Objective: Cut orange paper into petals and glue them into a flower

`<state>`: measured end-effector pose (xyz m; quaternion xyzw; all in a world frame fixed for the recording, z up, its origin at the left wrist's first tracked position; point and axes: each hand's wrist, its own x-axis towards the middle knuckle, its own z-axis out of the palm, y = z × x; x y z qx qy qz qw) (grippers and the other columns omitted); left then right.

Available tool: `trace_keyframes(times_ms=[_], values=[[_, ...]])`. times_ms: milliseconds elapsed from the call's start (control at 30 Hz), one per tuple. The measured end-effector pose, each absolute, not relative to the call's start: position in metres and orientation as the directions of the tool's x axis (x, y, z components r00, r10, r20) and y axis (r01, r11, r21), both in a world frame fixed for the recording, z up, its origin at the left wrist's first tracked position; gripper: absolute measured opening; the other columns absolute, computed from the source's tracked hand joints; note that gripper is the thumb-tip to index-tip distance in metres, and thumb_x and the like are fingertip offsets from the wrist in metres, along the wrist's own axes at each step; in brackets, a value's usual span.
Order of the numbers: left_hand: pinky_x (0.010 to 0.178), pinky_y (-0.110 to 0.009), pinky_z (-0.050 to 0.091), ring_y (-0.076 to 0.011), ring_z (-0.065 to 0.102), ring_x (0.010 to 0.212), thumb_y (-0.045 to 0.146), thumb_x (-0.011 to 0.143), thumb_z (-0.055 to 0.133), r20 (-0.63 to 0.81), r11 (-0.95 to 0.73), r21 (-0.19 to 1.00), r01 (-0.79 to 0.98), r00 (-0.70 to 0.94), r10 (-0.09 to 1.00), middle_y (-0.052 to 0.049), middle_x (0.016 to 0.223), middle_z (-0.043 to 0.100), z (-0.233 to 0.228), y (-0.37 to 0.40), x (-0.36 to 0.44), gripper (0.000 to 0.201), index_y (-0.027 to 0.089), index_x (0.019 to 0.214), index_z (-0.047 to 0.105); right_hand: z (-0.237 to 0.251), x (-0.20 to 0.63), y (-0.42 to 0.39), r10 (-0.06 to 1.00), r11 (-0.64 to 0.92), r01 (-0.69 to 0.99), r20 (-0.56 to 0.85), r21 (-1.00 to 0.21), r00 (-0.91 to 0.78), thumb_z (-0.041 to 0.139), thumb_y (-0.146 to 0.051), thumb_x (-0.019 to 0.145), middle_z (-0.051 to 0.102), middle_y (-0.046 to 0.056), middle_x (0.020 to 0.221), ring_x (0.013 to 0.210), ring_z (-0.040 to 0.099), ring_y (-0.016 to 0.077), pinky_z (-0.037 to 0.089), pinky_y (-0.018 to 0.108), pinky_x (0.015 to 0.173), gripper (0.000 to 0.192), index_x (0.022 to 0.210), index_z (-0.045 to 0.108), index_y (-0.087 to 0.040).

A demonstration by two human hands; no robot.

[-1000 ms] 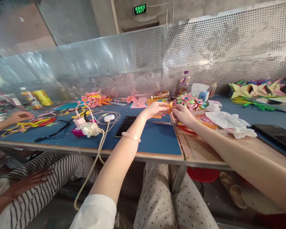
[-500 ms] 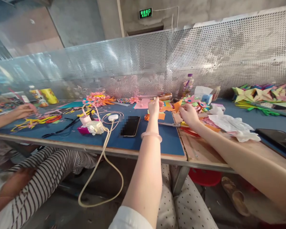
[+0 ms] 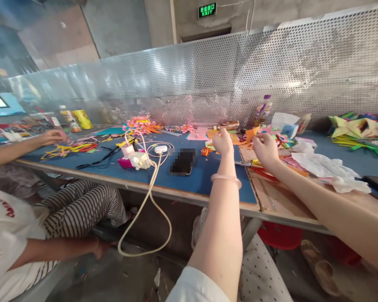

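Paper (image 3: 250, 135), orange, pinched by right hand (image 3: 266, 149) above scissors (image 3: 258, 165). Left hand (image 3: 222, 141) closed, raised left of paper; contents cannot be told. Thin fold may be torn or crushed if pulled hard.

Scene was bright, daylight glared off perforated metal screen (image 3: 208, 79) at 12 o'clock. Wide-angle bending showed at edges. Soft blur toward 9 o'clock. Phone (image 3: 183, 161) was pixelated. Shadows under surface (image 3: 189, 184).

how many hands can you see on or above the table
3: the person's left hand and right hand, raised mid-table with the right holding orange paper, and a co-worker's hand at far left. Others may be hidden.
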<state>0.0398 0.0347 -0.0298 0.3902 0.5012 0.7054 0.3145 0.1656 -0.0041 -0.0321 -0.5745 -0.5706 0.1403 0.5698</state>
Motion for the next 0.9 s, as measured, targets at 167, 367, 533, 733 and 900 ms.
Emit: trace_keyframes(times_ms=[167,367,533,733,900], values=[[0.078,-0.035,0.046,-0.0239,0.064,0.087,0.044,0.09,0.035,0.17,-0.237,0.971,-0.045,-0.566,0.807,-0.01,0.076,0.069,-0.026,0.03,0.049,0.044,0.018,0.071,0.066,-0.031,0.165,-0.007,0.809,0.304,0.525,0.507,-0.795,0.298,0.049,-0.027,0.073,0.055,0.001,0.054,0.053,0.05,0.0176,0.036,0.03,0.055,0.015,0.078,0.059,-0.017],[0.079,-0.033,0.046,-0.024,0.064,0.09,0.04,0.089,0.038,0.225,-0.27,0.963,-0.004,-0.537,0.813,-0.009,0.074,0.069,-0.021,0.024,0.059,0.04,0.019,0.069,0.065,-0.031,0.162,-0.008,0.812,0.312,0.53,0.511,-0.788,0.281,0.048,-0.027,0.073,0.055,0.001,0.054,0.053,0.05,0.0176,0.037,0.03,0.055,0.018,0.081,0.06,-0.016],[0.078,-0.031,0.046,-0.022,0.063,0.087,0.039,0.088,0.041,0.323,-0.339,0.939,0.059,-0.491,0.809,-0.006,0.072,0.068,-0.017,0.019,0.063,0.037,0.02,0.067,0.064,-0.031,0.161,-0.007,0.808,0.327,0.539,0.526,-0.776,0.268,0.049,-0.027,0.073,0.057,0.002,0.058,0.056,0.052,0.0184,0.039,0.031,0.058,0.016,0.081,0.059,-0.017],[0.077,-0.03,0.046,-0.0215,0.063,0.087,0.037,0.088,0.044,0.383,-0.403,0.915,0.019,-0.359,0.851,-0.006,0.073,0.068,-0.012,0.018,0.067,0.033,0.019,0.067,0.062,-0.032,0.16,-0.007,0.813,0.334,0.545,0.527,-0.769,0.247,0.05,-0.028,0.074,0.057,0.002,0.061,0.058,0.052,0.0185,0.038,0.031,0.06,0.015,0.081,0.057,-0.018],[0.069,-0.03,0.047,-0.0193,0.063,0.077,0.035,0.089,0.041,0.271,-0.319,0.935,-0.157,-0.265,0.925,-0.006,0.068,0.064,-0.007,0.018,0.066,0.036,0.017,0.063,0.056,-0.034,0.159,-0.005,0.833,0.372,0.473,0.513,-0.798,0.21,0.047,-0.03,0.075,0.054,0.0,0.055,0.051,0.048,0.0162,0.037,0.029,0.055,0.014,0.08,0.053,-0.019]])
